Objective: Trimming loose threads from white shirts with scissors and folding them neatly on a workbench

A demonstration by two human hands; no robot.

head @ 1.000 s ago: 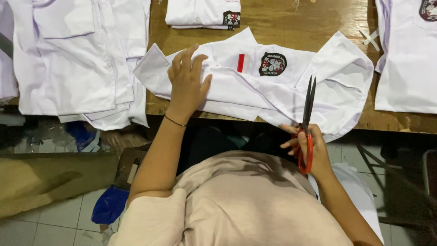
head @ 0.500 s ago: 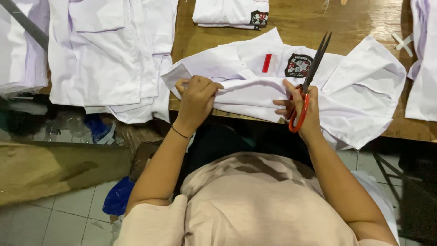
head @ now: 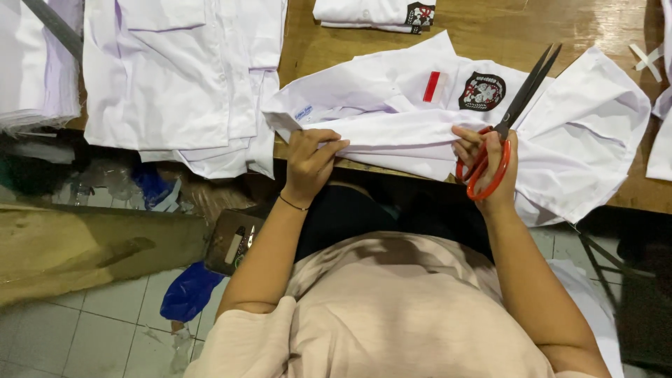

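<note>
A white shirt point(head: 392, 105) with a dark round badge point(head: 482, 91) and a small red tab point(head: 432, 86) lies crumpled at the near edge of the wooden table point(head: 504, 31). My left hand point(head: 310, 162) pinches the shirt's folded near edge. My right hand point(head: 488, 159) grips scissors point(head: 505, 126) with orange handles, blades closed and pointing up to the right over the shirt; its fingers also touch the cloth.
A stack of white shirts point(head: 178, 77) overhangs the table's left edge. Another folded shirt with a badge point(head: 374, 12) lies at the back. White cloth point(head: 661, 133) sits at the right edge. Blue plastic point(head: 189, 290) and clutter lie on the tiled floor.
My left hand went from lying flat on the shirt to pinching its near edge. My right hand rose with the scissors from below the table edge onto the shirt.
</note>
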